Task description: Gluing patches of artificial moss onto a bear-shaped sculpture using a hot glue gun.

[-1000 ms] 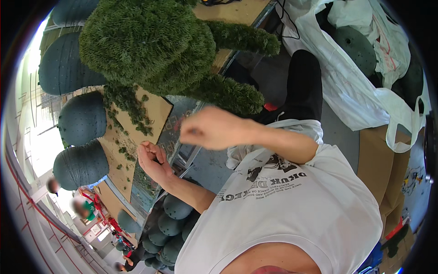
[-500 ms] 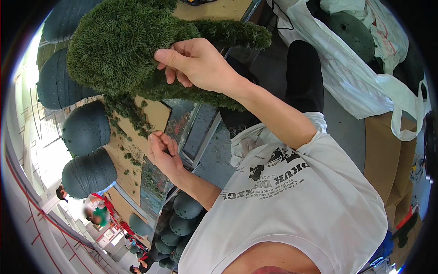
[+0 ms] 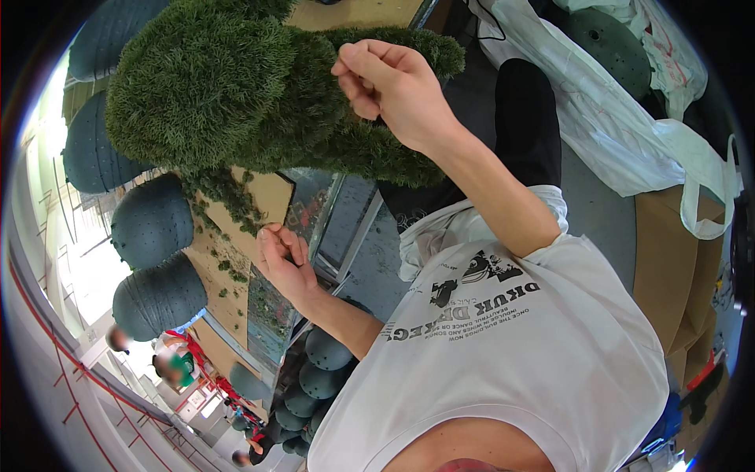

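A rounded mass of green artificial foliage (image 3: 197, 86) fills the upper left, with more leafy pieces (image 3: 377, 153) spreading to its right. My right hand (image 3: 397, 90) is over these right-hand pieces, thumb and forefinger pinched and the other fingers curled. Anything between those fingertips is too small to make out. Lower down, my left hand (image 3: 285, 259) is beside the tan board (image 3: 271, 193), its fingertips pressed together. What it pinches, if anything, cannot be seen. Small loose foliage sprigs (image 3: 228, 193) lie scattered on the board near it.
Dark green perforated domes (image 3: 153, 220) line the board's left side. Several more domes (image 3: 326, 350) are stacked beneath my left arm. At upper right a white woven bag (image 3: 582, 134) holds another dome (image 3: 609, 51), above a cardboard box (image 3: 668, 267). People (image 3: 177, 366) are in the background.
My right hand has moved right, off the rounded foliage and over the pieces beside it. My left hand has stayed nearly where it was.
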Demonstrator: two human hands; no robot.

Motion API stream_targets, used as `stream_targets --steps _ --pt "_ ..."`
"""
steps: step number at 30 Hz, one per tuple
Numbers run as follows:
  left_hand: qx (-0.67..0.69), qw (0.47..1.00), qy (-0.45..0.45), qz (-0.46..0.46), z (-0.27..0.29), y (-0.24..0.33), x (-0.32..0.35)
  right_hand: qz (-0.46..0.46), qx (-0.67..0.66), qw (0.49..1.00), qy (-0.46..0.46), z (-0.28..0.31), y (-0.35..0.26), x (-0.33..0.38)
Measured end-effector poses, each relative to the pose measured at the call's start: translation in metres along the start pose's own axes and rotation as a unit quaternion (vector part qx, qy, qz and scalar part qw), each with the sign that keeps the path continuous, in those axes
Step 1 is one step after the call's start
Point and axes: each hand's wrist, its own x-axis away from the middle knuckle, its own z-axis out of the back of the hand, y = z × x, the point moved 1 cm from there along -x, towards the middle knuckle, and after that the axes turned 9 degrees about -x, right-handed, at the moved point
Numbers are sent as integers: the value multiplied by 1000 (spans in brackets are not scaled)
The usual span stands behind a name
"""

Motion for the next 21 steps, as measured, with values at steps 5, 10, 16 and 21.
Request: stream_targets --steps 5,10,16,21 --pt "5 1000 -21 14 -13 0 -4 -190 198 912 -305 -17 -5 50" --pt "-11 1000 -17 -6 -31 17 -2 -6 499 751 -433 -15 38 87" --pt "1 999 -31 -9 -19 8 -4 -42 386 903 -182 -36 2 44" --pt "-6 999 -40 -2 -20 4 1 116 460 875 -94 -58 -7 17"
